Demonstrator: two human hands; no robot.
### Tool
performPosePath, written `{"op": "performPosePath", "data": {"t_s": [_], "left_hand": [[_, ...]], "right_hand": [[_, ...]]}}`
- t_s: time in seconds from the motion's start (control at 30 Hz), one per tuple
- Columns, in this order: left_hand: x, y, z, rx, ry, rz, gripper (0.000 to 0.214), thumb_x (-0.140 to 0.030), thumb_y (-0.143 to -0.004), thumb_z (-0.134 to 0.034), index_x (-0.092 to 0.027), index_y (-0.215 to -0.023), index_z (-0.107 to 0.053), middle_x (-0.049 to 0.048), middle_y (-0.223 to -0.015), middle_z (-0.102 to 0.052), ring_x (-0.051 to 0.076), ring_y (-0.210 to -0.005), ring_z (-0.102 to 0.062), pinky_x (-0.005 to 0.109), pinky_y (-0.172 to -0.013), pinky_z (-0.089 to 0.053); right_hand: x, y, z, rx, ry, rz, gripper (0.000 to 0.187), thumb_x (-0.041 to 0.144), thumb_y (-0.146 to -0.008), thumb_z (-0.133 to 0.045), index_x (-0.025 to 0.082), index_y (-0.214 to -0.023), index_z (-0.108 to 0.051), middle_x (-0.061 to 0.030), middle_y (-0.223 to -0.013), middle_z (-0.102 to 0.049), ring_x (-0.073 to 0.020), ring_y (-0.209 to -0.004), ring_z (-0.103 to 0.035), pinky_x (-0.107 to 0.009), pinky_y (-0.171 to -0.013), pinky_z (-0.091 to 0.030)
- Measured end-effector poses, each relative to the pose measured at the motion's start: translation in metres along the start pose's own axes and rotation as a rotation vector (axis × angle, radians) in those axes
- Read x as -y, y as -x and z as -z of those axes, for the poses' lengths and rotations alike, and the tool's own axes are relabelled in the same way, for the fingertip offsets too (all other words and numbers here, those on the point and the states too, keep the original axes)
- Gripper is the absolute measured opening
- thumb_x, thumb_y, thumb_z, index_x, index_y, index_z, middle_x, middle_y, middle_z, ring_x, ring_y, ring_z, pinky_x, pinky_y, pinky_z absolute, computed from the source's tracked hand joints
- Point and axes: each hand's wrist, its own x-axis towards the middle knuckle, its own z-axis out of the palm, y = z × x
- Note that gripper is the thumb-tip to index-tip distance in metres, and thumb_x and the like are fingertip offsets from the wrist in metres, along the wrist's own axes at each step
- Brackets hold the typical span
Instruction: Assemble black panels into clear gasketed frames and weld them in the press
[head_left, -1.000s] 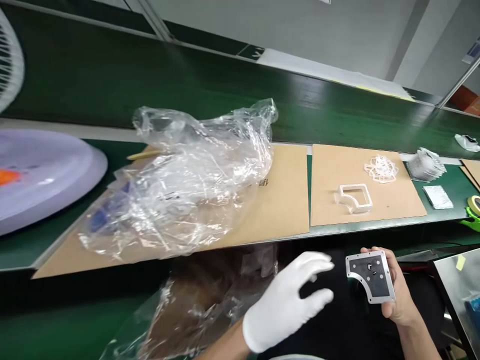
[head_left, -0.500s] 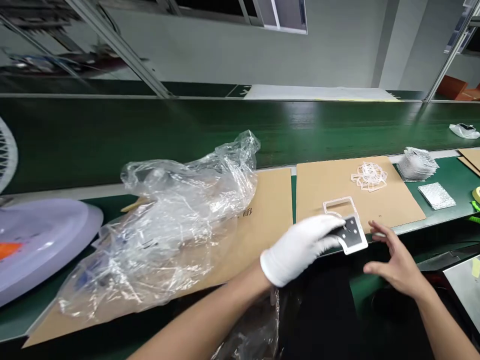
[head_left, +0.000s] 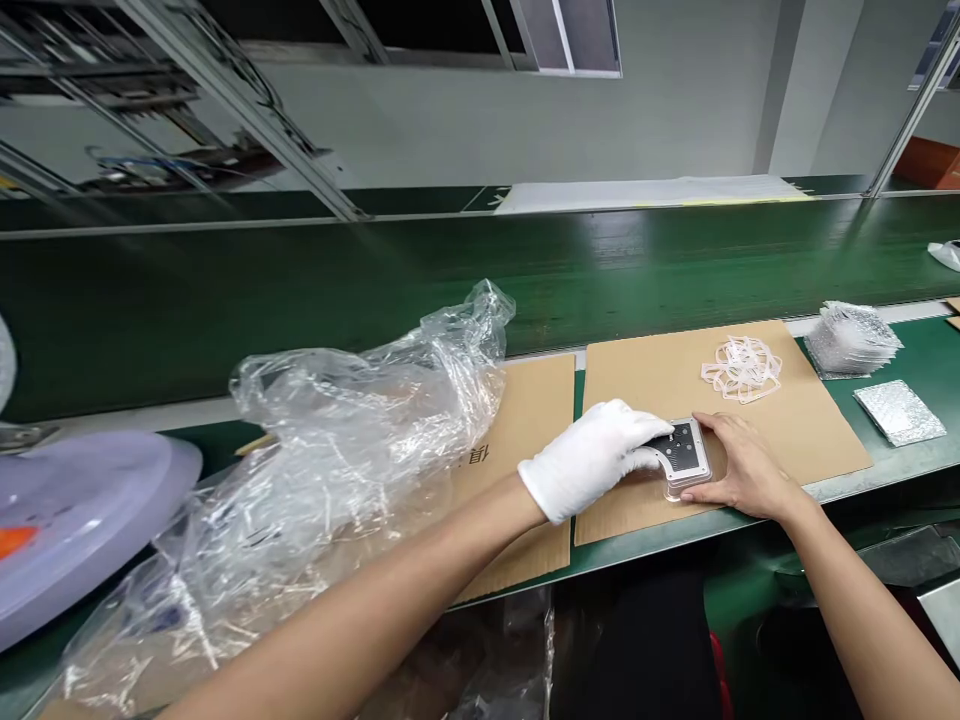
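Observation:
My left hand (head_left: 592, 455), in a white glove, presses down on a small grey plate with a dark face (head_left: 684, 450). The plate lies on a clear plastic frame, of which only the lower edge (head_left: 673, 490) shows, on a cardboard sheet (head_left: 810, 420). My bare right hand (head_left: 739, 465) grips the plate's right side, fingers curled round its edge. Both hands hold the plate against the sheet. A heap of thin white gaskets (head_left: 742, 366) lies farther back on the same sheet.
A large crumpled clear plastic bag (head_left: 330, 450) covers a second cardboard sheet (head_left: 529, 420) on the left. A pale lilac disc (head_left: 82, 510) sits at far left. Silvery foil pieces (head_left: 855, 338) and a foil pad (head_left: 898, 412) lie right. A green conveyor belt (head_left: 450, 270) runs behind.
The plate went from my right hand near my lap to the cardboard sheet, onto the clear frame. Both hands now rest on it. My head has lifted towards the belt.

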Motion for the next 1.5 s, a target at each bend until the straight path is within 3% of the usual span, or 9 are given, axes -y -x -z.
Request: {"op": "performPosePath", "data": {"t_s": [0.27, 0.5, 0.9, 1.0, 1.1, 1.2, 1.3, 1.4, 1.5], "left_hand": [[-0.001, -0.003, 0.000, 0.006, -0.105, -0.032, 0.031, -0.043, -0.109, -0.057, -0.019, -0.100, -0.074, 0.0039, -0.089, -0.075, 0.019, -0.071, -0.065, 0.034, -0.070, -0.039], [0.000, -0.002, 0.003, 0.037, -0.114, -0.032, 0.030, -0.044, -0.109, -0.057, -0.020, -0.111, -0.075, 0.0043, -0.098, -0.079, 0.020, -0.078, -0.068, 0.033, -0.076, -0.042], [0.003, -0.007, -0.004, 0.085, -0.239, -0.040, 0.024, -0.040, -0.104, -0.067, -0.019, -0.100, -0.075, 0.0047, -0.091, -0.077, 0.021, -0.074, -0.067, 0.034, -0.071, -0.041], [0.001, -0.005, -0.002, 0.122, -0.308, -0.017, 0.023, -0.040, -0.101, -0.071, -0.021, -0.111, -0.078, 0.0059, -0.098, -0.078, 0.025, -0.080, -0.069, 0.036, -0.074, -0.045], [-0.002, 0.001, 0.002, 0.065, -0.369, 0.021, 0.035, -0.049, -0.096, -0.076, -0.028, -0.123, -0.079, 0.0113, -0.119, -0.076, 0.034, -0.098, -0.070, 0.043, -0.084, -0.051], [-0.001, 0.008, 0.000, -0.038, -0.224, 0.080, 0.034, -0.050, -0.103, -0.064, -0.028, -0.125, -0.079, 0.0110, -0.124, -0.076, 0.032, -0.106, -0.071, 0.045, -0.094, -0.053], [0.005, 0.011, -0.011, -0.137, 0.011, 0.245, 0.036, -0.041, -0.109, -0.052, -0.024, -0.130, -0.076, 0.0077, -0.121, -0.079, 0.028, -0.111, -0.072, 0.042, -0.103, -0.053], [0.015, 0.009, -0.026, -0.193, 0.233, 0.426, 0.036, -0.041, -0.104, -0.055, -0.023, -0.125, -0.079, 0.0046, -0.126, -0.080, 0.027, -0.117, -0.072, 0.038, -0.107, -0.052], [0.021, 0.005, -0.036, -0.190, 0.498, 0.527, 0.035, -0.042, -0.096, -0.061, -0.022, -0.118, -0.081, 0.0029, -0.123, -0.081, 0.025, -0.113, -0.075, 0.033, -0.103, -0.055]], "right_hand": [[0.003, 0.000, -0.002, -0.024, 0.014, 0.014, 0.100, 0.060, -0.072, -0.095, 0.028, -0.155, -0.050, -0.0144, -0.147, -0.064, -0.0379, -0.136, -0.060, -0.058, -0.114, -0.047], [0.004, 0.001, -0.001, -0.016, 0.035, 0.007, 0.101, 0.060, -0.073, -0.094, 0.026, -0.156, -0.049, -0.0158, -0.150, -0.062, -0.0390, -0.141, -0.057, -0.059, -0.117, -0.045], [0.002, 0.002, -0.003, -0.037, 0.041, 0.015, 0.100, 0.061, -0.073, -0.094, 0.023, -0.154, -0.049, -0.0160, -0.150, -0.062, -0.0372, -0.139, -0.058, -0.056, -0.116, -0.046], [0.000, 0.002, -0.004, -0.042, 0.046, 0.018, 0.101, 0.062, -0.073, -0.094, 0.022, -0.155, -0.050, -0.0165, -0.149, -0.063, -0.0378, -0.138, -0.059, -0.057, -0.116, -0.047], [-0.003, 0.001, -0.006, -0.051, 0.053, 0.024, 0.102, 0.063, -0.073, -0.094, 0.022, -0.155, -0.049, -0.0170, -0.149, -0.063, -0.0386, -0.138, -0.060, -0.059, -0.115, -0.048], [-0.005, 0.004, -0.007, -0.062, 0.051, 0.040, 0.103, 0.059, -0.074, -0.095, 0.022, -0.157, -0.047, -0.0183, -0.151, -0.062, -0.0398, -0.140, -0.059, -0.061, -0.116, -0.049], [0.001, 0.013, -0.008, -0.154, 0.024, 0.107, 0.094, 0.049, -0.084, -0.090, 0.025, -0.161, -0.043, -0.0171, -0.157, -0.058, -0.0381, -0.145, -0.055, -0.059, -0.118, -0.049], [0.012, 0.026, -0.013, -0.287, 0.031, 0.231, 0.060, 0.035, -0.100, -0.075, 0.029, -0.155, -0.051, -0.0115, -0.150, -0.064, -0.0307, -0.142, -0.059, -0.052, -0.117, -0.051], [0.019, 0.035, -0.024, -0.369, 0.098, 0.305, 0.028, 0.024, -0.106, -0.066, 0.030, -0.133, -0.066, -0.0069, -0.132, -0.075, -0.0260, -0.127, -0.068, -0.047, -0.107, -0.055]]}}
